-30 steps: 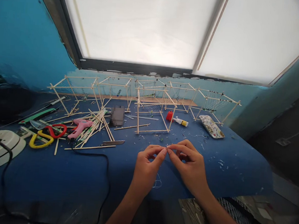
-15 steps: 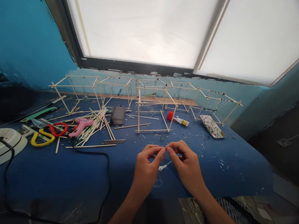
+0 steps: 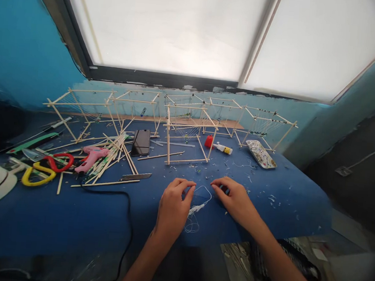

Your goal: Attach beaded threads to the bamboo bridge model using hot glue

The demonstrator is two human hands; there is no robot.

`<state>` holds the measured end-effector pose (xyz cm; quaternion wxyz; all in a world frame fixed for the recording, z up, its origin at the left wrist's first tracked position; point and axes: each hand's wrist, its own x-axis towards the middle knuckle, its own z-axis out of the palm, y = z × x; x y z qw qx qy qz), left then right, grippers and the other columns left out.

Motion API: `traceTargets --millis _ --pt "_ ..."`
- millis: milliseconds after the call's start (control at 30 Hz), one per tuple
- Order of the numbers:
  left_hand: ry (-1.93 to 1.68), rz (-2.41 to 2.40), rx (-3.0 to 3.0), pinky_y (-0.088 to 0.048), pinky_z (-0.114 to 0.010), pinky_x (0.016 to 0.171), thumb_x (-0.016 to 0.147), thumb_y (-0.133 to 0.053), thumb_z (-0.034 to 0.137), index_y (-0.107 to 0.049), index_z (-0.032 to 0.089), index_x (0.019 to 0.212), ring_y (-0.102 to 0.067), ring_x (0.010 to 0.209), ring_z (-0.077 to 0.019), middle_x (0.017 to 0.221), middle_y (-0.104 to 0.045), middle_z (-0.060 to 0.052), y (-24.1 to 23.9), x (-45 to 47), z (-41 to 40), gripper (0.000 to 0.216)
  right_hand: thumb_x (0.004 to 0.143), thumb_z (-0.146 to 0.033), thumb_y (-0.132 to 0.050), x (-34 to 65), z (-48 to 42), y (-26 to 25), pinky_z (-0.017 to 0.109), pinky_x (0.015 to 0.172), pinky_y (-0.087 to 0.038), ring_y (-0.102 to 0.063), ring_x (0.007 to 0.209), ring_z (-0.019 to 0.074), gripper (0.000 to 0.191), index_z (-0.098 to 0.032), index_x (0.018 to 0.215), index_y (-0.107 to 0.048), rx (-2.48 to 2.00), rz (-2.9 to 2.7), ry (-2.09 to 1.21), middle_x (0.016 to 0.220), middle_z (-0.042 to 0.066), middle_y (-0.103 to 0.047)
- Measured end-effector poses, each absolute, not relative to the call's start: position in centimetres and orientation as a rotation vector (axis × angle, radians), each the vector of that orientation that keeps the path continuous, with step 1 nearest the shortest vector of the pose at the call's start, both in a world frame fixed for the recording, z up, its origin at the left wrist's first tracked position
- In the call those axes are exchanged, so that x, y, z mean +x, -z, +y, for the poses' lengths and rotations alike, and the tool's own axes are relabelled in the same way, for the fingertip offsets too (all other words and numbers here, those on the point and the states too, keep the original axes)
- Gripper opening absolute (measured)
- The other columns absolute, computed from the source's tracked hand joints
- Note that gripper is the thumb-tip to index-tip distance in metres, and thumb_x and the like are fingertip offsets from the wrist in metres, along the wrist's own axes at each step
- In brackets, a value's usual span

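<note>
My left hand (image 3: 174, 204) is closed in a pinch on a white thread (image 3: 209, 195) above the blue table. The thread arcs from its fingertips toward my right hand and back down to a small white tangle of thread (image 3: 197, 209). Looser loops lie below the tangle. My right hand (image 3: 233, 200) hovers a little to the right, thumb and index fingertips pressed together. Anything between those fingertips is too small to make out. Beyond both hands stands a cube frame of thin wooden sticks (image 3: 190, 125), with threads and small beads strung inside it.
More stick frames (image 3: 269, 116) line the wall. At left are scissors (image 3: 39, 174), a pink glue gun (image 3: 91, 157), loose sticks (image 3: 109, 160), a blade (image 3: 136, 176) and a black cord (image 3: 129, 217). A phone (image 3: 141, 142), glue bottle (image 3: 223, 148) and bead-filled tray (image 3: 260, 154) lie farther back.
My hands were fingertip to fingertip and have now drawn apart, the left hand moving left. The thread's curve now shows between them. The view has shifted slightly.
</note>
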<state>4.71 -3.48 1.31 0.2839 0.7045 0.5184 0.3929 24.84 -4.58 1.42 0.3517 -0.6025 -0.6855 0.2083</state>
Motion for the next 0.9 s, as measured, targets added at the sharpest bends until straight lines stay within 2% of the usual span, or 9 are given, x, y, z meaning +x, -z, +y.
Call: traceTargets --millis 167,467,600,700,800,900 --pt "-1.005 1.424 2.008 -0.047 -0.036 0.084 0.096 -0.053 0.026 -0.075 0.025 0.099 -0.065 0.096 -0.0236 0.104 -0.07 -0.005 -1.0 5.0 -3.5 0.022 0.098 -0.027 -0.052 23.9 -3.7 -0.9 0.034 0.076 -0.047 -0.065 0.085 0.0211 0.019 -0.021 0.099 -0.07 -1.609 -2.039 -0.41 0.099 0.007 -0.068" --pt "-1.035 1.44 1.978 -0.047 -0.034 0.082 0.095 -0.056 0.025 -0.075 0.025 0.101 -0.064 0.099 -0.0236 0.105 -0.07 -0.005 -1.3 5.2 -4.0 0.02 0.098 -0.025 -0.049 23.4 -3.7 0.6 0.031 0.061 -0.035 -0.064 0.085 0.0243 0.019 -0.022 0.091 -0.067 -1.71 -1.998 -0.287 0.097 0.009 -0.066" --pt "-1.04 1.42 1.946 -0.046 -0.034 0.081 0.094 -0.057 0.024 -0.075 0.025 0.098 -0.063 0.097 -0.0234 0.104 -0.07 -0.005 -1.5 5.5 -4.0 0.019 0.098 -0.028 -0.049 23.8 -3.6 0.3 0.032 0.065 -0.04 -0.064 0.085 0.0233 0.017 -0.023 0.093 -0.065 -1.644 -1.931 -0.376 0.098 0.007 -0.067" --pt "-1.031 1.4 1.889 -0.046 -0.033 0.077 0.092 -0.059 0.026 -0.076 0.024 0.096 -0.063 0.09 -0.0223 0.1 -0.069 -0.005 -1.6 5.9 -4.2 0.018 0.098 -0.032 -0.049 23.8 -3.6 -0.2 0.031 0.07 -0.044 -0.062 0.079 0.0204 0.019 -0.022 0.091 -0.064 -1.565 -1.846 -0.488 0.09 0.005 -0.067" --pt "-1.024 1.401 1.791 -0.045 -0.032 0.071 0.091 -0.061 0.03 -0.078 0.024 0.098 -0.062 0.082 -0.02 0.096 -0.065 -0.005 -1.6 6.4 -4.5 0.019 0.099 -0.038 -0.047 23.4 -3.8 -0.8 0.03 0.066 -0.046 -0.059 0.072 0.018 0.026 -0.02 0.091 -0.064 -1.505 -1.757 -0.592 0.082 0.003 -0.066" --pt "-1.095 1.397 1.711 -0.045 -0.032 0.076 0.09 -0.063 0.031 -0.078 0.023 0.096 -0.061 0.085 -0.0203 0.091 -0.063 -0.005 -1.5 6.9 -4.6 0.019 0.097 -0.043 -0.051 22.7 -4.2 -1.3 0.029 0.066 -0.046 -0.056 0.072 0.0172 0.029 -0.019 0.089 -0.064 -1.399 -1.629 -0.745 0.079 0.002 -0.063"
